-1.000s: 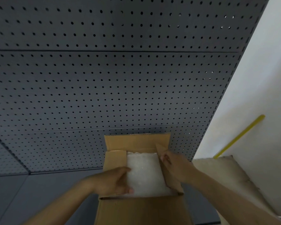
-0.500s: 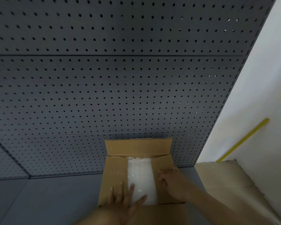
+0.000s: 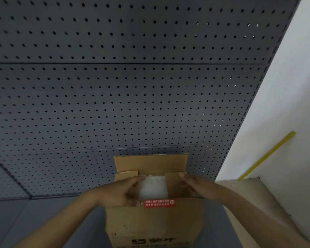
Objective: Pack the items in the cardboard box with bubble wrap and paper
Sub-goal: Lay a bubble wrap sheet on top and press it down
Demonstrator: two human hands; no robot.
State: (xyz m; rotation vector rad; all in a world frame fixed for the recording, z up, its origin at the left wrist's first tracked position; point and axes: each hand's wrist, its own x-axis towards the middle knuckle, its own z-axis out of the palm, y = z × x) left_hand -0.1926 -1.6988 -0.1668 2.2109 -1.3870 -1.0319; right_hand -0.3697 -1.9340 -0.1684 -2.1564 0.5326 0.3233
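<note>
The cardboard box point(image 3: 151, 222) stands low in the middle, its far flap point(image 3: 150, 163) upright. White bubble wrap point(image 3: 153, 187) shows in the gap between the two side flaps, which are folded inward. My left hand point(image 3: 122, 192) lies over the left side flap point(image 3: 125, 174), its bent fingers curling round the flap's inner edge beside the bubble wrap. My right hand point(image 3: 191, 185) rests on the right side flap point(image 3: 174, 183) with its fingers stretched out. The near flap carries a red sticker point(image 3: 159, 203) and rises towards me. The packed items are hidden.
A dark grey pegboard wall point(image 3: 132, 104) rises right behind the box. The box stands on a grey surface point(image 3: 34, 217). To the right lie brownish paper point(image 3: 249, 197) and a yellow stick point(image 3: 267, 155) leaning on the white wall.
Both side flaps have come further inward over the bubble wrap. My left hand went from flat on the left flap to curled at its edge. The near flap has risen, showing the red sticker.
</note>
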